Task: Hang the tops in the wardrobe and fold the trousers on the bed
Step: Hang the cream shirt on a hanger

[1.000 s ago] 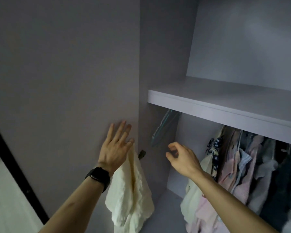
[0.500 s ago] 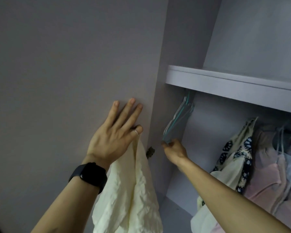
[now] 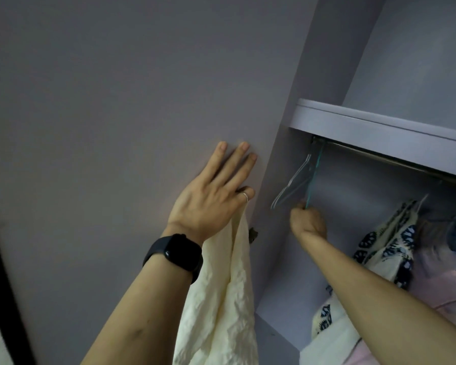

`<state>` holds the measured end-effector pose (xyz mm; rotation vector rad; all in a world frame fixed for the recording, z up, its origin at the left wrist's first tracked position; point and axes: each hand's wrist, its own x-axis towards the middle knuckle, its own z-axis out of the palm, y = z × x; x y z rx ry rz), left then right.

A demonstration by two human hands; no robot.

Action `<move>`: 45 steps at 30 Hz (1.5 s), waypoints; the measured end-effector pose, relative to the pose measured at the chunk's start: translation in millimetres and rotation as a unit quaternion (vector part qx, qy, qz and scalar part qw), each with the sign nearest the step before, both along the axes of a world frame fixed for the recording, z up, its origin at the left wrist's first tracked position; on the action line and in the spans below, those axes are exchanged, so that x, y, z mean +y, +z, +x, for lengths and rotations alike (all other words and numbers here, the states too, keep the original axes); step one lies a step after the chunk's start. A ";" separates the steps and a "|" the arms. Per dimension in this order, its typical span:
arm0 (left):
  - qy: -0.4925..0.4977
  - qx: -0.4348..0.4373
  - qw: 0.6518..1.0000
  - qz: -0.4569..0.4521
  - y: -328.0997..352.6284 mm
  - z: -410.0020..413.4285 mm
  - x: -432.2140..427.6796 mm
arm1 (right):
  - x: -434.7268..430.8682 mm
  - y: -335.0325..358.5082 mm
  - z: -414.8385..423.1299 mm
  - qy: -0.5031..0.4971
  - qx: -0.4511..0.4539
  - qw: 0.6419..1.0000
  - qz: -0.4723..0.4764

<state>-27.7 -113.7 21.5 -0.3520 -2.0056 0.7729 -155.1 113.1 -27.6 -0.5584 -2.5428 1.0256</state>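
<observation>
Pressing straight-fingered on the wardrobe door (image 3: 116,101), the left hand (image 3: 211,198) is dangling a cream top (image 3: 221,299), while the right hand (image 3: 308,222) is gripping a teal hanger (image 3: 313,177) at the rail's (image 3: 379,156) left end.

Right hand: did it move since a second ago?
Yes. The right hand reached up to the hangers under the shelf: it was apart from them, now it grips the bottom of the teal hanger.
</observation>
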 end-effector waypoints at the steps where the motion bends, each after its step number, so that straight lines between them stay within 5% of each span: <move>1: -0.016 0.013 1.000 0.003 -0.5 1.6 0.5 | 8.1 5.9 4.9 -0.007 0.002 1.000 0.014; 10: -0.093 -0.052 0.991 0.084 11.8 6.4 4.4 | 84.7 37.8 91.2 -0.005 0.045 0.999 0.019; 16: -0.050 -0.176 0.970 0.159 23.6 34.2 21.1 | 119.6 36.1 196.7 0.067 0.055 0.981 -0.172; 21: -0.091 -0.338 0.882 0.315 12.2 77.6 61.9 | 132.3 37.2 278.8 0.137 0.013 0.949 -0.285; 25: -0.158 -0.495 0.793 0.317 -4.9 107.2 91.7 | 141.5 27.2 332.2 0.164 0.021 0.910 -0.380; 30: -0.249 -0.528 0.745 0.322 -24.4 123.3 111.2 | 151.6 5.4 385.1 0.218 0.025 0.840 -0.496; 33: -0.292 -0.505 0.735 0.346 -30.3 131.5 116.9 | 158.5 -8.6 406.1 0.208 -0.005 0.861 -0.465; 36: -0.308 -0.491 0.756 0.304 -32.3 137.6 122.0 | 166.3 -22.4 425.1 0.225 -0.080 0.935 -0.262; 38: -0.339 -0.467 0.780 0.242 -31.0 141.6 126.3 | 167.0 -24.4 429.0 0.238 -0.125 0.936 -0.225; 42: -0.419 -0.435 0.783 0.148 -27.2 153.0 140.7 | 168.4 -5.8 404.3 0.171 -0.088 0.923 -0.333; 45: -0.456 -0.427 0.777 0.070 -28.2 158.2 151.4 | 176.3 25.0 373.7 0.110 -0.043 0.849 -0.515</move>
